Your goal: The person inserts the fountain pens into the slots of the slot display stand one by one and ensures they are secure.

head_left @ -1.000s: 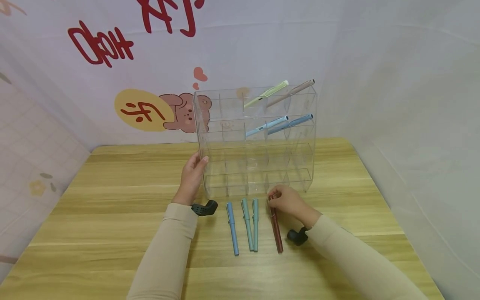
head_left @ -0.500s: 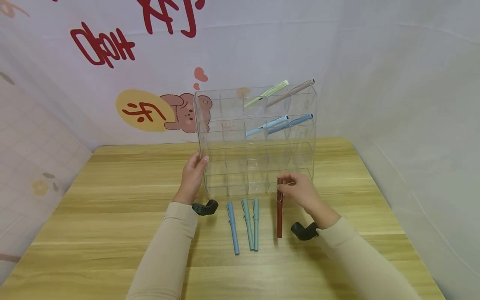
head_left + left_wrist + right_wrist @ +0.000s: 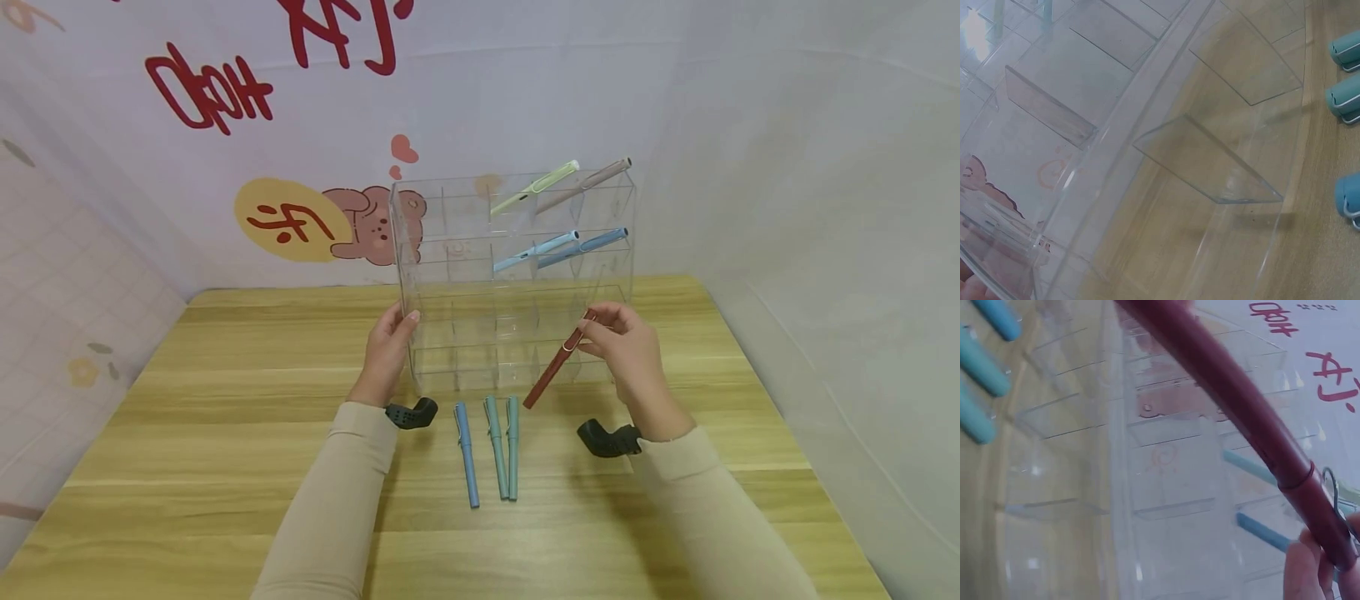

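Note:
My right hand (image 3: 628,343) pinches a dark red pen (image 3: 555,367) by its capped end, in front of the lower right of a clear acrylic pen rack (image 3: 453,360). The pen slants, its far end down to the left and off the table. In the right wrist view the red pen (image 3: 1229,394) crosses the picture, its clip beside the fingers. My left hand (image 3: 386,350) grips the rack's left side wall, thumb in front. On the table before the rack lie a blue pen (image 3: 467,454) and two teal pens (image 3: 495,446), side by side.
Upper rack compartments hold a pale green pen (image 3: 536,187), a brownish pen (image 3: 585,185), a light blue pen (image 3: 536,252) and a darker blue pen (image 3: 585,248), all slanting. The rack stands on a wooden table (image 3: 247,417); a printed white cloth (image 3: 525,92) hangs behind.
My right hand has lifted the dark red pen off the table, raised it toward the rack's right side and tilted it. My left hand stays on the rack.

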The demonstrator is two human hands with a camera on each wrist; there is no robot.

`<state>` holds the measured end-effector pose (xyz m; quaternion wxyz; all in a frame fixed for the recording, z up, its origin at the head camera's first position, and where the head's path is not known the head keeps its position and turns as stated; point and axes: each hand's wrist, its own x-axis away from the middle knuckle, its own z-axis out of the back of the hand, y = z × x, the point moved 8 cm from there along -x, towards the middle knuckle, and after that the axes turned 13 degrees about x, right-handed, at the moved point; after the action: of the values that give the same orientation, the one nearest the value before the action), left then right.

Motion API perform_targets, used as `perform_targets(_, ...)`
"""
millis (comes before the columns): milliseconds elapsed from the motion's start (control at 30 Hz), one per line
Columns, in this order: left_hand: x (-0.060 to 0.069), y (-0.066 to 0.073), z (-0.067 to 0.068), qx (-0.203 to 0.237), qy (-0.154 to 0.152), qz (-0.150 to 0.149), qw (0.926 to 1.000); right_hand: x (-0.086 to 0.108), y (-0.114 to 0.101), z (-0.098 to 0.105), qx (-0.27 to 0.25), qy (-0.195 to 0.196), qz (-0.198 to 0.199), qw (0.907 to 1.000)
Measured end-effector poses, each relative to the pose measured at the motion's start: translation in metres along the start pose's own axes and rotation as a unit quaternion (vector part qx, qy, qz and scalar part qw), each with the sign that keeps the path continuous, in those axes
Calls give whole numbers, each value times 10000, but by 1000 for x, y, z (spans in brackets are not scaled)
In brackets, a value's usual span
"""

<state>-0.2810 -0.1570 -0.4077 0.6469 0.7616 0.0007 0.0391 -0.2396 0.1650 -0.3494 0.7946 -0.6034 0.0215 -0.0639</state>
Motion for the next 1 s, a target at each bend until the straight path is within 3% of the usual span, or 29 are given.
perform_targets(133,0,2,-1,73,0,100,9999,-2,-9,5,-537,399,56,9977)
perform_targets(367,14,24,-11,52,-27,150,9999,-4,-20,13,-1346,1025,161,9855)
perform_targets(500,17,24,-12,80,-12,211,9997,-5,-24,14,-1644,1265,306,9778)
perform_targets(567,13,18,-8,99,12,207,9997,-7,-25,14,-1807,1358,371,9734)
perform_targets(733,11,14,-6,48,62,175,9998,-11,-25,14,-1970,1613,495,9658)
perform_targets(833,18,23,-10,12,27,204,9998,-15,-23,14,-2047,1750,546,9615)
perform_targets(1000,18,23,-9,15,23,178,9998,-22,-15,12,-2125,1936,528,9564)
